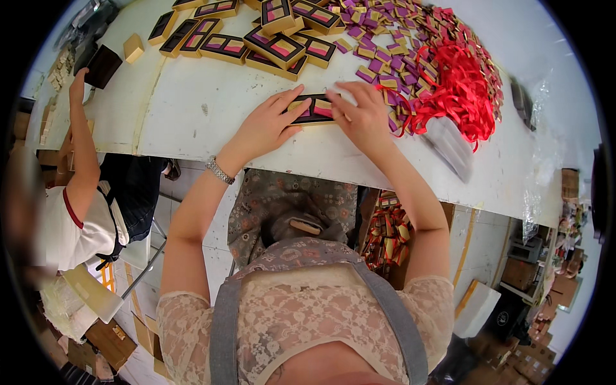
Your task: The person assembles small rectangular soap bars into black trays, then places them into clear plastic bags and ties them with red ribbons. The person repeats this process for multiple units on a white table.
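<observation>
Open box (314,120), dark inside with a gold outer wall, lies on the table (212,138) just in from the near edge. Pink-and-gold pieces (323,108) show in its two compartments. My left hand (273,122) straddles the box's left end, thumb and fingers apart, thumb toward the near edge; I cannot tell whether they press on it. My right hand (366,119) is bent over the right end, fingers curled and blurred; I cannot tell whether they meet or pinch anything. Filled boxes (276,48) are heaped toward the far edge. To their right: loose purple-and-gold pieces (385,58), then tangled red ribbon (459,90). Clear packet (449,144) lies at the near edge, right of my right hand. By the left end, a co-worker's hand (82,74) touches a dark box (102,66).
</observation>
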The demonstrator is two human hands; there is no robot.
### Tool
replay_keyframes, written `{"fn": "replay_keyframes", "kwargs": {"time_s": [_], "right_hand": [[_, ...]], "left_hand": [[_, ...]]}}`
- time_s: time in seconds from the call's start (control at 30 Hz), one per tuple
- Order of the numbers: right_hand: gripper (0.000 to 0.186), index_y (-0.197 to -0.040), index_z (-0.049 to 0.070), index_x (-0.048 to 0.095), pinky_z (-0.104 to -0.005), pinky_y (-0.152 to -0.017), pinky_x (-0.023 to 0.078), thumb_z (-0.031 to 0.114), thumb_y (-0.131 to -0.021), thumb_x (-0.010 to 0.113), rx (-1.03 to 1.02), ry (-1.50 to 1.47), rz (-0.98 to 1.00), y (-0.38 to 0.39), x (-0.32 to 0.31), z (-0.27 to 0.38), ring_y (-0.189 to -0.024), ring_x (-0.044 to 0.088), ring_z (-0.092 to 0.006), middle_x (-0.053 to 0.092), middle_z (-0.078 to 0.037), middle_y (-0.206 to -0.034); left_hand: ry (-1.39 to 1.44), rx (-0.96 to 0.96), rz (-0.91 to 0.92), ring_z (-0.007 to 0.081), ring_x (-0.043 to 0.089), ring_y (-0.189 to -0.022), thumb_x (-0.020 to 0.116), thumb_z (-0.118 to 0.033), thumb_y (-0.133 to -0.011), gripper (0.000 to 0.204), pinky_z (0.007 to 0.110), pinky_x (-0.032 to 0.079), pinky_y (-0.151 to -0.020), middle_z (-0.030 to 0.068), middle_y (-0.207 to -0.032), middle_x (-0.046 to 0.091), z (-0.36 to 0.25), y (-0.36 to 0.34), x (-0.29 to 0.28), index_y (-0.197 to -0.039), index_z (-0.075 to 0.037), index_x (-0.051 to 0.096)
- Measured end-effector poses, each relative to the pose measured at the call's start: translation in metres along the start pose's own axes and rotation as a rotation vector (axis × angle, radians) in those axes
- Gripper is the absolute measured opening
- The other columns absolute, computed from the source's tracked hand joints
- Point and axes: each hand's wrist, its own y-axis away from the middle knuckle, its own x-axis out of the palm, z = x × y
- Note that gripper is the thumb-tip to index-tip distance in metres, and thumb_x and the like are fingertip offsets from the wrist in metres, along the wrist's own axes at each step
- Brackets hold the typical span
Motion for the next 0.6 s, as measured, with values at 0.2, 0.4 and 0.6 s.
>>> {"fn": "replay_keyframes", "kwargs": {"time_s": [0.2, 0.4, 0.6], "right_hand": [[0.029, -0.105, 0.008, 0.07, -0.042, -0.094, 0.045, 0.028, -0.084, 0.069, -0.348, -0.007, 0.228, 0.0, -0.001, -0.023, -0.125, 0.051, -0.0245, 0.06, -0.002, -0.128], [0.036, -0.104, 0.003, 0.069, -0.0449, -0.097, 0.043, 0.032, -0.083, 0.068, -0.399, 0.04, 0.369, -0.01, 0.005, -0.013, -0.127, 0.047, -0.0262, 0.057, -0.003, -0.131], [0.044, -0.11, 0.001, 0.064, -0.0407, -0.084, 0.051, 0.017, -0.071, 0.079, -0.242, -0.374, 0.305, 0.014, 0.017, 0.012, -0.103, 0.055, -0.035, 0.054, -0.014, -0.133]], "left_hand": [[0.095, 0.021, 0.078, 0.0321, 0.046, -0.125, 0.07, -0.013, -0.08, 0.05, 0.04, 0.043, -0.103, 0.0092, -0.144, 0.043, 0.012, -0.002, -0.007, -0.128, -0.012, 0.057], [0.124, 0.105, 0.122, 0.0325, 0.045, -0.128, 0.069, -0.013, -0.082, 0.047, 0.04, 0.041, -0.105, 0.0135, -0.144, 0.043, 0.022, -0.007, -0.016, -0.127, -0.009, 0.057], [0.056, -0.519, -0.625, 0.0191, 0.067, -0.092, 0.06, -0.017, -0.093, 0.021, 0.032, 0.051, -0.087, 0.0063, -0.11, 0.069, 0.154, 0.006, -0.106, -0.11, -0.009, 0.069]]}}
